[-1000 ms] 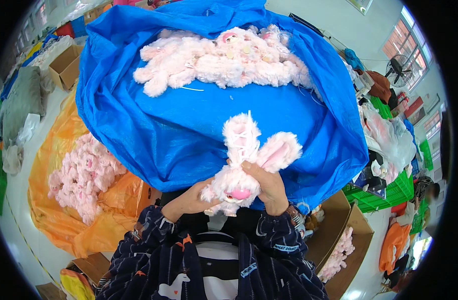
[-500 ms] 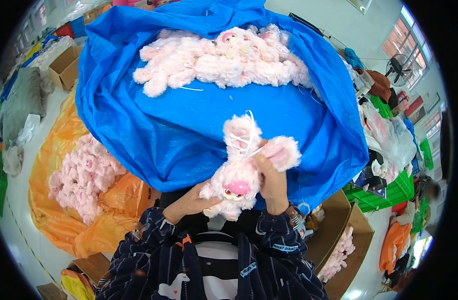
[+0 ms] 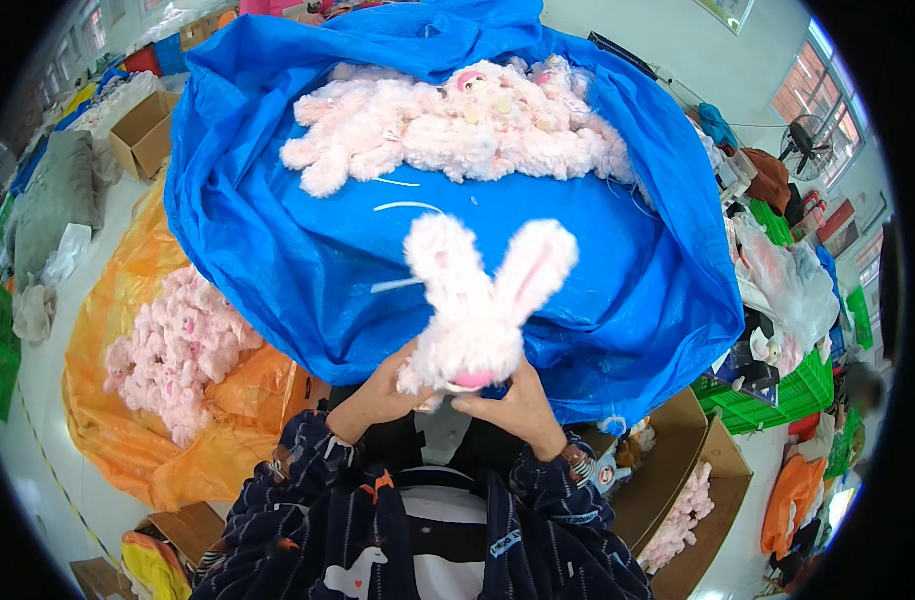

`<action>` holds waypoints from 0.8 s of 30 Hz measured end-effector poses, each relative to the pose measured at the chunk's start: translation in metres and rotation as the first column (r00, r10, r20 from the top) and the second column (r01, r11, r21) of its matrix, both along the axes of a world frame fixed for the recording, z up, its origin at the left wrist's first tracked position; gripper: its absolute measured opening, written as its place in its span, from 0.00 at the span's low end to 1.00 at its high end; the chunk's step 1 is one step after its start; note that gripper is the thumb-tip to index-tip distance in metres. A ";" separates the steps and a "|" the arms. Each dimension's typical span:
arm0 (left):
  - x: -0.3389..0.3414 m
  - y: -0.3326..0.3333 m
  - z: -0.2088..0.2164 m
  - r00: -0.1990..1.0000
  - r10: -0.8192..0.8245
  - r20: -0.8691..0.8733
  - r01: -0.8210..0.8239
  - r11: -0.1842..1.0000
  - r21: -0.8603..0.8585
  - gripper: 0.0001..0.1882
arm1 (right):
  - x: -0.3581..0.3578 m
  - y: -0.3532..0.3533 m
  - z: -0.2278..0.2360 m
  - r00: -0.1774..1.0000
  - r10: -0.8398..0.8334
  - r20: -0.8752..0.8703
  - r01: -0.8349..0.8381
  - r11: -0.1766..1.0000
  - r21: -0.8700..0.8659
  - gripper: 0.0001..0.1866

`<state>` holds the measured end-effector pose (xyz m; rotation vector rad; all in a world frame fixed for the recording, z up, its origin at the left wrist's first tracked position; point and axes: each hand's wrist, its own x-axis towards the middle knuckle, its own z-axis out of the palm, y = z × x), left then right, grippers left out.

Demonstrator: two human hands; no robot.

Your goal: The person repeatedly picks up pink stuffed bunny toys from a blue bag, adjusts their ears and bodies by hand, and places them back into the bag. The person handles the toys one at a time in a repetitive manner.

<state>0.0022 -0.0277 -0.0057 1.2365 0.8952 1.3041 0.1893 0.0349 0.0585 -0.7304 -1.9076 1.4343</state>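
A pale pink plush rabbit (image 3: 470,345) is held close in front of me, its two long ears up and apart and its bright pink muzzle turned down toward me. My left hand (image 3: 386,398) is closed on its left side. On the other side my right hand (image 3: 523,408) grips it below the head. The fingertips behind the fur are partly hidden. On the blue plastic sheet (image 3: 308,265) beyond, thin white strips (image 3: 398,286) lie left of the ears. A heap of similar pink plush toys (image 3: 448,125) covers the sheet's far part.
At the left, an orange plastic bag (image 3: 118,450) holds more pink plush toys (image 3: 183,350). An open cardboard box (image 3: 668,450) with pink plush stands at my right, beside a green crate (image 3: 778,395). Another carton (image 3: 146,135) sits at the far left.
My right hand has moved from the ear down to the rabbit's side. The head has tipped toward me. White strips that crossed one ear are off it, and more strips lie on the sheet.
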 end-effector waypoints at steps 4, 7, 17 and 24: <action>-0.004 0.004 0.015 0.995 -0.010 -0.099 0.010 1.000 -0.001 0.34 | -0.009 -0.005 -0.001 0.995 -0.095 -0.040 0.101 0.981 0.165 0.34; -0.014 0.007 0.040 0.994 -0.093 0.057 0.091 0.995 0.045 0.34 | -0.012 -0.006 0.004 0.989 -0.133 -0.072 0.146 0.959 0.243 0.34; -0.011 0.017 0.073 0.995 0.101 -0.018 -0.102 0.993 -0.054 0.13 | 0.000 0.000 -0.022 0.981 -0.101 0.167 0.020 0.902 0.432 0.37; -0.015 0.019 0.076 0.744 0.393 -0.540 0.023 0.793 0.608 0.16 | -0.005 -0.004 -0.021 0.996 -0.082 -0.018 0.084 0.967 0.240 0.35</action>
